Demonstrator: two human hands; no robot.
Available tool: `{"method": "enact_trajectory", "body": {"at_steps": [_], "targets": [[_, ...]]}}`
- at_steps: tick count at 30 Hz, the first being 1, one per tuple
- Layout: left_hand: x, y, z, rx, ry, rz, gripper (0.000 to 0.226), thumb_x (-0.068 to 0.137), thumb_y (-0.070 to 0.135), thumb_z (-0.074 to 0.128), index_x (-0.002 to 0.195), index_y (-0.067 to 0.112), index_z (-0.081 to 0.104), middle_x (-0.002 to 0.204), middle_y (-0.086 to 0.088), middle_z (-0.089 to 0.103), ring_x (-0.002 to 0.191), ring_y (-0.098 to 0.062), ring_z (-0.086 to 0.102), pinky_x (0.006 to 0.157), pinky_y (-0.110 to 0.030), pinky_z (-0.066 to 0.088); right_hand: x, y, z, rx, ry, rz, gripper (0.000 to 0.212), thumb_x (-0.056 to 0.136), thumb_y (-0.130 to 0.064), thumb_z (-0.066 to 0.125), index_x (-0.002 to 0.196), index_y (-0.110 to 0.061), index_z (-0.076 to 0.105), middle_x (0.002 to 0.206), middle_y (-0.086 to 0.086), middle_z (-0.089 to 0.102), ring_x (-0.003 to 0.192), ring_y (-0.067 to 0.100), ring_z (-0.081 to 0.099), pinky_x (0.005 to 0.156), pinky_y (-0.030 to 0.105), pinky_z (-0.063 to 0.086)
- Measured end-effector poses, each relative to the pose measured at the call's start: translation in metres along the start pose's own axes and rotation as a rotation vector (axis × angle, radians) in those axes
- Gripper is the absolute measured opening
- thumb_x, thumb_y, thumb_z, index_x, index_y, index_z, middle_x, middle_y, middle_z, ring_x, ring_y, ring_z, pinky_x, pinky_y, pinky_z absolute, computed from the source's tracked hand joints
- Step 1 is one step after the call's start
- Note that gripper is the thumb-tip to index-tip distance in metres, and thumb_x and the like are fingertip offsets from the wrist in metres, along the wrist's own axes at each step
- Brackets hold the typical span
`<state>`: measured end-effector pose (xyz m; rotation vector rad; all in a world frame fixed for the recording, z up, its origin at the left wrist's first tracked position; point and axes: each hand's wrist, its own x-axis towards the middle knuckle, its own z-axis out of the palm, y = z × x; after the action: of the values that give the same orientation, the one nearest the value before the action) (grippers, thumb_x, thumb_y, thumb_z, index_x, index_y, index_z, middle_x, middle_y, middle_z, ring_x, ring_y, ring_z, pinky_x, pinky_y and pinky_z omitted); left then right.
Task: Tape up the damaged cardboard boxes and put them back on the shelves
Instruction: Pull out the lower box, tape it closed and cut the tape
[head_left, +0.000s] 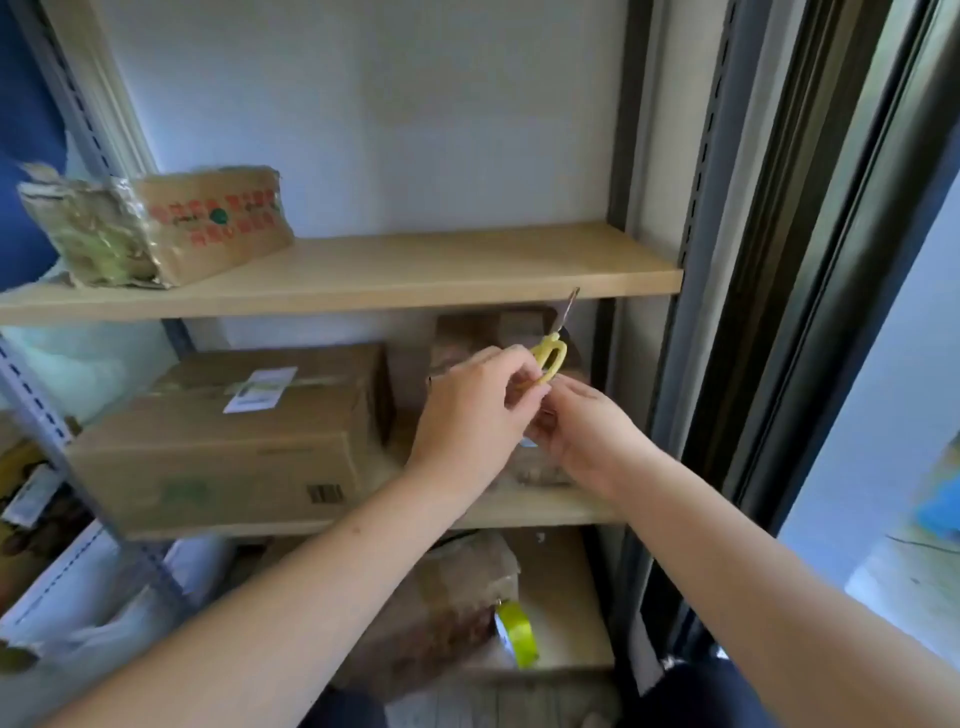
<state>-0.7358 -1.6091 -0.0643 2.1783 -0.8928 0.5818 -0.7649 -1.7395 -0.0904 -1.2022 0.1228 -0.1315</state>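
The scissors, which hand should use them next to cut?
Probably the left hand: its fingers already pinch the yellow scissors by the handles, blades up. The right hand only meets it lower down; what it holds is hidden.

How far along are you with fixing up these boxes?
Looks done: the taped box on the top shelf. In hand: the left hand pinches yellow scissors, the right hand meeting it in front of a box, largely hidden, on the middle shelf. Seemingly left: the crumpled box below, by the tape roll.

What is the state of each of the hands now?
Left hand: pinches the yellow scissors.
Right hand: fingers curled beside the left; hold cannot be told.
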Motion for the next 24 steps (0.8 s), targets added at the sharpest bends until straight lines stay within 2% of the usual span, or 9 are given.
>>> {"method": "enact_trajectory", "body": {"at_steps": [3,6,8,11,16,18,20,22,24], "targets": [[-0.05,-0.018,0.029,-0.093,-0.033,-0.14,0.007,0.088,0.035,0.071,0.087,0.033,0.064,0.081,0.02,0.068,0.073,0.001,0.063,0.063,-0.018,0.052,-0.012,0.038,-0.015,0.094,0.059,0.2,0.019,0.099,-0.014,0.056,0.104,-0.003,0.071,0.097,0.011,0.074,0.081,0.013,0.07,0.078,0.024,0.057],[-0.09,-0.042,0.065,-0.213,-0.118,-0.355,0.005,0.088,0.03,0.072,0.086,0.027,0.069,0.08,0.015,0.071,0.073,0.0,0.065,0.071,-0.03,0.055,-0.018,0.078,-0.033,0.185,0.26,0.381,0.01,0.095,-0.001,0.058,0.095,0.004,0.067,0.081,0.016,0.069,0.063,0.015,0.069,0.059,0.019,0.058],[-0.115,-0.053,0.09,-0.255,-0.15,-0.475,0.006,0.087,0.029,0.073,0.083,0.028,0.068,0.079,0.015,0.07,0.073,-0.001,0.064,0.072,-0.033,0.055,-0.02,0.102,-0.044,0.148,0.312,0.491,0.013,0.095,-0.001,0.056,0.086,0.002,0.065,0.076,0.015,0.065,0.064,0.018,0.066,0.056,0.021,0.059],[-0.15,-0.067,0.124,-0.343,-0.227,-0.596,0.01,0.09,0.027,0.07,0.082,0.026,0.064,0.078,0.012,0.068,0.074,-0.007,0.064,0.071,-0.037,0.056,-0.018,0.141,-0.064,0.08,0.305,0.632,0.012,0.094,-0.007,0.061,0.086,-0.001,0.066,0.075,0.01,0.064,0.065,0.013,0.06,0.055,0.018,0.055],[-0.186,-0.094,0.173,-0.383,-0.38,-0.706,0.013,0.088,0.025,0.074,0.08,0.026,0.064,0.078,0.009,0.069,0.073,-0.01,0.066,0.067,-0.033,0.055,0.004,0.199,-0.1,-0.15,0.191,0.925,0.016,0.094,-0.023,0.065,0.08,-0.014,0.065,0.063,-0.003,0.056,0.039,0.002,0.034,0.032,0.009,0.026],[-0.19,-0.107,0.19,-0.518,-0.438,-0.823,0.01,0.087,0.02,0.074,0.082,0.025,0.068,0.086,0.008,0.07,0.082,-0.015,0.069,0.077,-0.035,0.057,0.021,0.215,-0.11,-0.235,0.172,0.936,0.018,0.093,-0.022,0.066,0.076,-0.017,0.062,0.055,-0.006,0.053,0.035,0.002,0.03,0.031,0.009,0.023],[-0.194,-0.123,0.209,-0.684,-0.369,-1.061,0.009,0.091,0.014,0.069,0.092,0.024,0.069,0.097,0.004,0.069,0.089,-0.02,0.068,0.085,-0.043,0.058,0.042,0.226,-0.119,-0.46,0.153,0.864,0.006,0.091,-0.016,0.068,0.086,-0.014,0.065,0.06,-0.001,0.053,0.037,0.001,0.031,0.032,0.011,0.025],[-0.197,-0.145,0.23,-0.67,-0.217,-1.302,0.012,0.092,0.012,0.065,0.103,0.014,0.068,0.104,-0.008,0.069,0.095,-0.028,0.067,0.078,-0.038,0.054,0.063,0.233,-0.132,-0.746,0.123,0.722,0.011,0.092,-0.007,0.065,0.103,-0.007,0.068,0.072,0.008,0.057,0.043,0.007,0.039,0.036,0.013,0.032],[-0.201,-0.167,0.251,-0.55,-0.185,-1.429,0.018,0.091,0.011,0.063,0.099,-0.005,0.07,0.101,-0.025,0.07,0.098,-0.035,0.067,0.068,-0.029,0.04,0.078,0.241,-0.144,-1.047,-0.023,0.587,0.015,0.093,-0.008,0.062,0.106,-0.005,0.068,0.075,0.009,0.061,0.051,0.011,0.048,0.046,0.015,0.039]]}}
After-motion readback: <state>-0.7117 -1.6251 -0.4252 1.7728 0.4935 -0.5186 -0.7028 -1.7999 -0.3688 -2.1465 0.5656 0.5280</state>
